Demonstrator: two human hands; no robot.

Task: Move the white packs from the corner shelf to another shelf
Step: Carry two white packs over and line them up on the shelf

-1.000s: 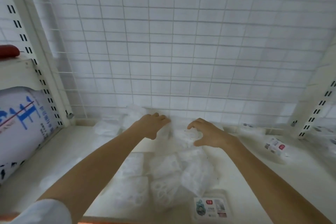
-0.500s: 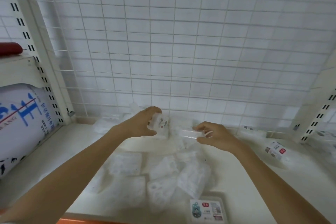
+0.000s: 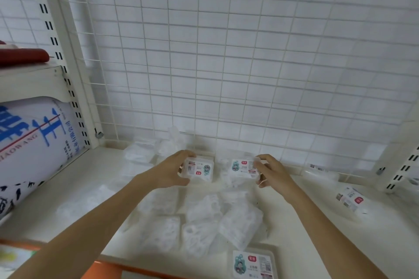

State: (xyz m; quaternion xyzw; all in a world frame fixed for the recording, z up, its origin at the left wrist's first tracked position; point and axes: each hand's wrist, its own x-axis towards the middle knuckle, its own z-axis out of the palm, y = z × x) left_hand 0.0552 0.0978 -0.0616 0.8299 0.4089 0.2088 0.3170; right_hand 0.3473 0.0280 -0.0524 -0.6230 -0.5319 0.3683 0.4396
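Observation:
My left hand (image 3: 173, 171) grips a white labelled pack (image 3: 200, 169) and holds it just above the cream shelf (image 3: 68, 190). My right hand (image 3: 271, 171) grips a second labelled pack (image 3: 243, 167) beside it, label facing me. Below both hands lies a loose heap of several white packs (image 3: 204, 224). More white packs (image 3: 145, 150) sit against the wire grid at the back. One labelled pack (image 3: 252, 264) lies at the shelf's front edge and another (image 3: 351, 199) lies far right.
A white wire grid (image 3: 226, 52) backs the shelf. Slotted uprights stand at left (image 3: 65, 75) and right (image 3: 405, 165). A big white sack with blue print (image 3: 34, 142) fills the left bay, under a shelf holding a red object (image 3: 22, 56). An orange strip (image 3: 108, 269) edges the shelf front.
Both hands reached into the packs at the back, each took hold of one pack, lifted it, and turned its label toward me. The camera moved closer.

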